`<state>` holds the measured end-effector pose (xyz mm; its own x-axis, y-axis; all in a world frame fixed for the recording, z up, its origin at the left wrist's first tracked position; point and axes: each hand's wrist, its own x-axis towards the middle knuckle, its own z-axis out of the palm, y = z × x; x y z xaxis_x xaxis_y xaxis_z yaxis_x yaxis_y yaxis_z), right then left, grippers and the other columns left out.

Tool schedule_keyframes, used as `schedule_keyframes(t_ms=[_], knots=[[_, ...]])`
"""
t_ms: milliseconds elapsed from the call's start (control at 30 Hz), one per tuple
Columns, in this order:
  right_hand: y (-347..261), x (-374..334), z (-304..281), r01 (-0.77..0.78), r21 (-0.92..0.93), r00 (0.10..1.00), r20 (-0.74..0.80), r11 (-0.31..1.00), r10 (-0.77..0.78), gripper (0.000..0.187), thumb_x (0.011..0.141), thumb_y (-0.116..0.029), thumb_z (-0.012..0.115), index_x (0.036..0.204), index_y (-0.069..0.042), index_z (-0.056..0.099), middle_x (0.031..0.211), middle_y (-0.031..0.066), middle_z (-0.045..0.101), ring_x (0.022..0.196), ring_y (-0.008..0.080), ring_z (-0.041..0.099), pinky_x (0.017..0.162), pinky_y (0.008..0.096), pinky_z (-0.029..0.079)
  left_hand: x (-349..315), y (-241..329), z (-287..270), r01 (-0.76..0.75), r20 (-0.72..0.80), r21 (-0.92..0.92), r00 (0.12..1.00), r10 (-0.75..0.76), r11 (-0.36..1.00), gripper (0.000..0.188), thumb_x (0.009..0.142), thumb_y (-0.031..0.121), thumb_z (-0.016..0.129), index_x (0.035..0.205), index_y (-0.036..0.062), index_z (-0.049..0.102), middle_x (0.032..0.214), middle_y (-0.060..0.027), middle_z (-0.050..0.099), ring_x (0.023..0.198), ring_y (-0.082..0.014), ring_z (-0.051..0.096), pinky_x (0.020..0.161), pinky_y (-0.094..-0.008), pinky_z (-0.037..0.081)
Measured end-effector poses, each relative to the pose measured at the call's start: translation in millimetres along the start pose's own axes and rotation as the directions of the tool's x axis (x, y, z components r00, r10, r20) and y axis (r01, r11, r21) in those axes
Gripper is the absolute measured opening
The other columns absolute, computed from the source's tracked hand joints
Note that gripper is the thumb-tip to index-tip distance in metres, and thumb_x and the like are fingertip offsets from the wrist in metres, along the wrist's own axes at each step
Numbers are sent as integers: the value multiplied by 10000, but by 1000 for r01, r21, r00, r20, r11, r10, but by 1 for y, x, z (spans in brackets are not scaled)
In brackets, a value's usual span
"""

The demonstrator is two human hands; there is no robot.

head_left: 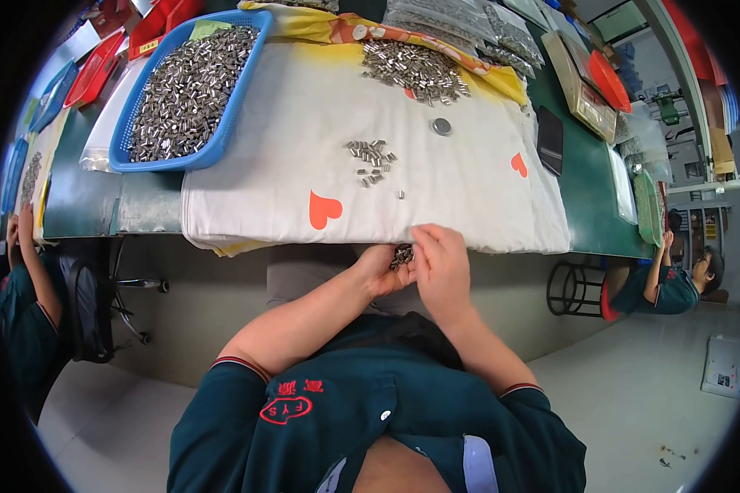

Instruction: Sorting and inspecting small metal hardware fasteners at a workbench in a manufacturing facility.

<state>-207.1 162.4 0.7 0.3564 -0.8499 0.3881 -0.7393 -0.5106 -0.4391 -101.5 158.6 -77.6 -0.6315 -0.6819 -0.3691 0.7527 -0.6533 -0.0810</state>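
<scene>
Near the front edge of the table, my left hand (377, 272) is cupped round a small heap of short metal cylinders (402, 257). My right hand (444, 261) is right beside it, fingers bent and drawn together over the heap's edge; whatever they pinch is hidden. Just beyond my hands, a single metal cylinder (401, 195) lies on the white cloth (255, 197) with red hearts. Farther up is a loose scatter of the same cylinders (370, 156), and behind that a large pile (415, 70).
A blue plastic basket (122, 148) full of metal cylinders stands at the left. A round grey disc (441, 126) sits on the cloth, with a black phone (550, 141) to its right. Bagged parts (444, 18) and a scale (580, 86) are farther back. People work at both sides.
</scene>
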Motion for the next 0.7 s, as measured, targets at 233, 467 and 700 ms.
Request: schedule_keyframes(t_ms=[233, 467, 700], knots=[[-11, 18, -9, 116, 246, 987, 80, 962, -139, 193, 704, 2, 571, 896, -13, 593, 897, 126, 582, 843, 281, 547, 722, 344, 452, -9, 3, 6, -36, -135, 40, 990, 41, 999, 335, 925, 267, 312, 1093, 23, 469, 1039, -141, 545, 954, -245, 563, 845, -373, 471], [12, 115, 60, 147, 213, 989, 2, 966, -151, 241, 734, -157, 597, 938, -29, 594, 1017, 139, 557, 985, 304, 485, 838, 356, 400, -22, 17, 3, -46, -201, 90, 977, 64, 995, 338, 927, 260, 302, 1168, 64, 437, 1095, -124, 524, 1002, -279, 543, 868, -421, 437], [-5, 110, 64, 193, 172, 971, 107, 966, -213, 181, 719, -154, 609, 851, -29, 603, 927, 113, 560, 922, 281, 495, 788, 350, 416, -31, 22, 3, -85, -235, 106, 966, 108, 991, 361, 919, 322, 333, 1143, 68, 457, 1082, -115, 533, 992, -258, 546, 815, -395, 478]])
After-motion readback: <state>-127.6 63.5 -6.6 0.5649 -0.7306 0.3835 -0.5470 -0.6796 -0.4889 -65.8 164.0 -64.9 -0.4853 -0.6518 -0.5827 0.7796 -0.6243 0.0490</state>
